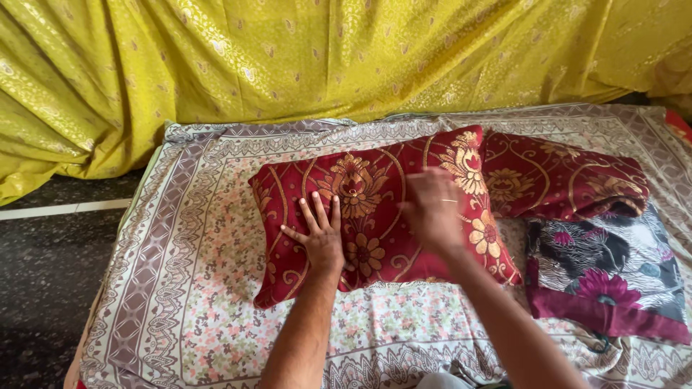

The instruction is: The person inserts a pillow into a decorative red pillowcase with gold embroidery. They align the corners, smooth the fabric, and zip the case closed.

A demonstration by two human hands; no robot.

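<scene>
Pillow (375, 209) under both hands, right hand (432, 209) blurred, left hand (321, 234) flat

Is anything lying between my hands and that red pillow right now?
Nothing visible. The left hand lies flat on the red pillow, and the right hand rests on it too, a bit blurred.

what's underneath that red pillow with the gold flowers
The red pillow lies on a floral sheet with a patterned border, which shows all around it. Both hands, left and right, press on top. Whatever lies directly beneath the pillow is covered.
</scene>
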